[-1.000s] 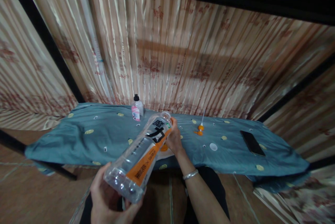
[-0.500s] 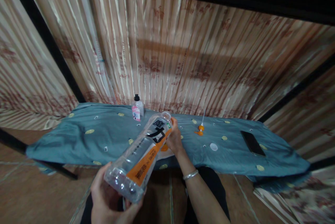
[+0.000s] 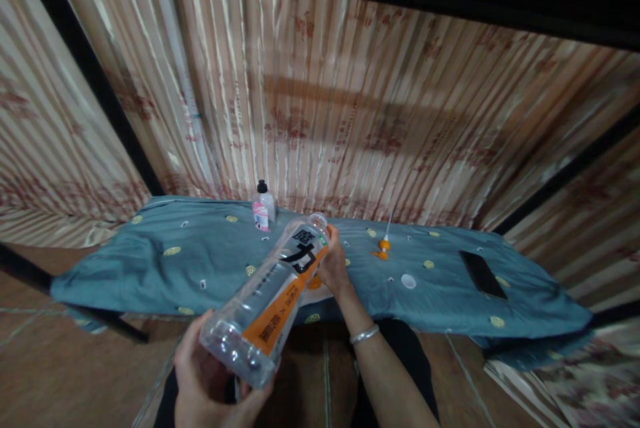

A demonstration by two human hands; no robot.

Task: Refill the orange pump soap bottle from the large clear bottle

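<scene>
A large clear plastic bottle point(image 3: 270, 301) with an orange label is tilted away from me, its neck pointing at the table. My left hand point(image 3: 205, 381) grips its base from below, fingers wrapped round it. My right hand point(image 3: 334, 267) is closed at the bottle's neck, next to its open mouth; what its fingers hold is hidden. A silver bracelet point(image 3: 364, 334) sits on my right wrist. An orange piece point(image 3: 315, 283) shows under the bottle on the cloth.
A low table under a teal patterned cloth point(image 3: 200, 261) carries a small clear bottle with a black cap and pink label point(image 3: 263, 208), an orange pump part with a white tube point(image 3: 383, 246), a white disc point(image 3: 409, 281) and a dark phone point(image 3: 482, 273). Striped curtains hang behind.
</scene>
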